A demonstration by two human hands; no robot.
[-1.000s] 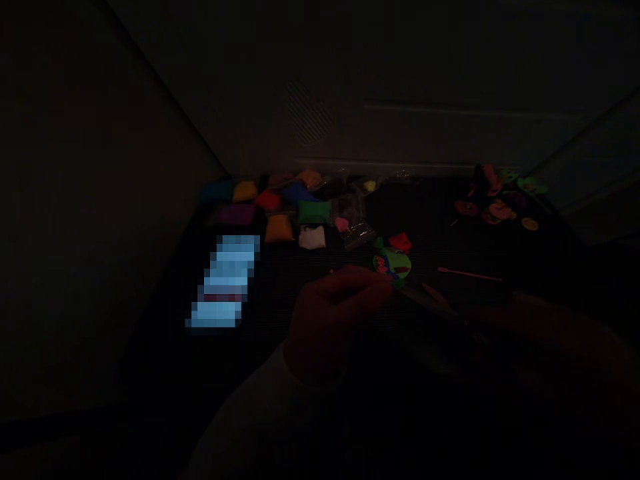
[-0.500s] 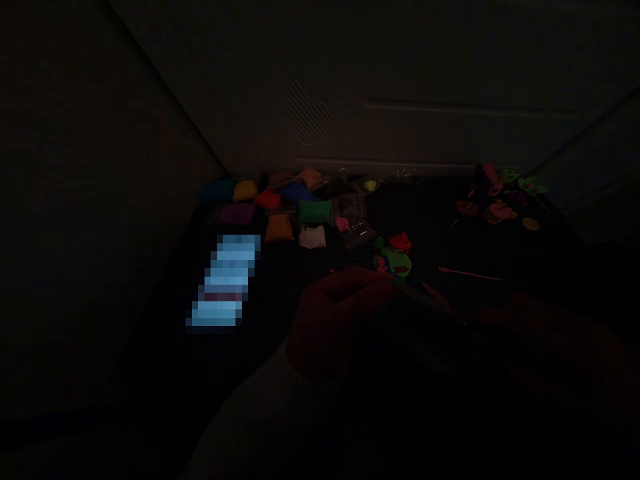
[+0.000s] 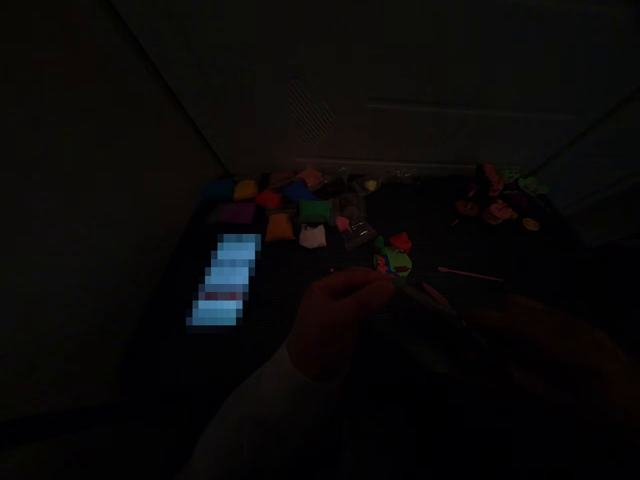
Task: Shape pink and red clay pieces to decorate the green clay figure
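The scene is very dark. My left hand (image 3: 335, 313) is closed in a pinch, with a small bit of green clay (image 3: 399, 281) at its fingertips. Dim on the right, my right hand (image 3: 555, 340) is closed around what looks like a pair of scissors (image 3: 433, 303); the handles are lost in shadow. One blade reaches to the green bit, and a second faint blade lies lower. Just beyond my left fingertips sits a round green clay figure (image 3: 400, 259) with blue and pink parts. A red clay lump (image 3: 401, 241) touches its far side.
A lit, blurred phone screen (image 3: 225, 280) lies at left. Behind are several bags of coloured clay, among them a green one (image 3: 315, 211) and an orange one (image 3: 279, 227). A thin pink tool (image 3: 470, 274) lies at right. Several finished-looking clay pieces (image 3: 500, 211) sit far right.
The picture has become slightly darker. Both hands and the blades stay almost where they were, with the green bit still at my left fingertips.
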